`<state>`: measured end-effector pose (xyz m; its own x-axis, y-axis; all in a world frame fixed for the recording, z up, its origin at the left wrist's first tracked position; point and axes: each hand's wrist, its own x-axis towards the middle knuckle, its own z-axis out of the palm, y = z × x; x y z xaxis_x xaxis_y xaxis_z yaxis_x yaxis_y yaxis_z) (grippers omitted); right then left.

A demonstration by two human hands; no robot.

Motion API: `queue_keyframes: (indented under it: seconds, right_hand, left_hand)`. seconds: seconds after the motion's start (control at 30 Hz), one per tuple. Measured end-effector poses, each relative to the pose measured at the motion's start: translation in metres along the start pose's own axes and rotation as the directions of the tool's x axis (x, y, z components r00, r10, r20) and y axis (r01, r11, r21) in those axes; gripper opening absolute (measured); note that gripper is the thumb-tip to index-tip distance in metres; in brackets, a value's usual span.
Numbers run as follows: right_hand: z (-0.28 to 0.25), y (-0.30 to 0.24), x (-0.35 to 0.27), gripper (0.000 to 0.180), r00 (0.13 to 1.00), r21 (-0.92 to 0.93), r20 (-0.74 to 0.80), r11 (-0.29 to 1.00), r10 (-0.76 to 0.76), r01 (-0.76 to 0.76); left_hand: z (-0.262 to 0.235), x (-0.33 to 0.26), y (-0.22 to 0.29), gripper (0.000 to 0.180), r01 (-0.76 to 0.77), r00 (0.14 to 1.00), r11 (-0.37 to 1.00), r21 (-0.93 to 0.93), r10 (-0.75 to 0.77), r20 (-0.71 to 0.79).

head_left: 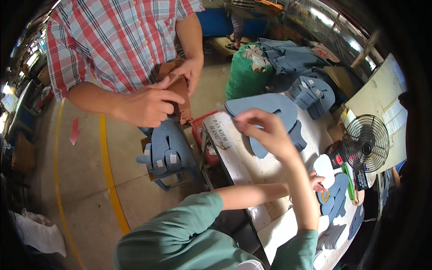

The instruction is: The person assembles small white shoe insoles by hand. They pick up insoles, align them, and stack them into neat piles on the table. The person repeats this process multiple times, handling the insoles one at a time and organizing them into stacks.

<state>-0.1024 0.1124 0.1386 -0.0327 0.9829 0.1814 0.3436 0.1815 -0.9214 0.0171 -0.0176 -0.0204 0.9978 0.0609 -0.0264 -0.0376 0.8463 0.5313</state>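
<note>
My left hand (317,181), reaching beneath my right forearm, is closed on a white rounded flat piece (324,170). Just below it, a yellow band (325,195) lies against blue-grey cut pieces (335,198). My right hand (266,130) is raised over the table with its fingers loosely curved and slightly blurred; nothing shows in them. Under and beyond that hand lie large blue-grey flat pieces (272,104) with a narrow slot. Across from me, a person in a checked shirt (126,45) holds folded brown pieces (179,92) in both hands.
A black fan (366,144) stands at the table's right. Behind the white table (238,166) are a green sack (247,74) and stacked blue-grey pieces (315,92). A red basket (198,128) sits by the table's left edge, near a stool with more pieces (167,146).
</note>
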Motion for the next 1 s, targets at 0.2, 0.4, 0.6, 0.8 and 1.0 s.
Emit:
queue_keyframes:
  seconds: [0.2,0.4,0.6,0.8,1.0]
  right_hand:
    - [-0.085,-0.022,-0.157,0.013,0.844,-0.222,-0.526,0.941,0.104,-0.254]
    - [-0.11,0.012,-0.275,0.018,0.566,-0.468,-0.805,0.775,-0.176,-0.424]
    - [-0.107,0.052,-0.292,0.02,0.561,-0.53,-0.788,0.744,-0.254,-0.407]
    - [-0.098,0.066,-0.286,0.03,0.524,-0.538,-0.802,0.727,-0.286,-0.427]
    - [-0.099,0.067,-0.288,0.04,0.466,-0.385,-0.865,0.842,-0.186,-0.378]
  left_hand:
    - [0.004,-0.018,0.019,0.045,-0.412,0.907,0.901,0.135,0.392,0.156]
    - [0.013,-0.025,0.015,0.037,-0.185,0.983,0.926,0.33,0.181,0.043]
    - [0.016,-0.039,0.009,0.035,-0.118,0.993,0.926,0.359,0.112,0.038]
    - [0.018,-0.044,0.007,0.03,-0.233,0.97,0.825,0.515,0.238,0.057]
    - [0.02,-0.045,0.006,0.027,-0.325,0.941,0.746,0.581,0.315,0.122]
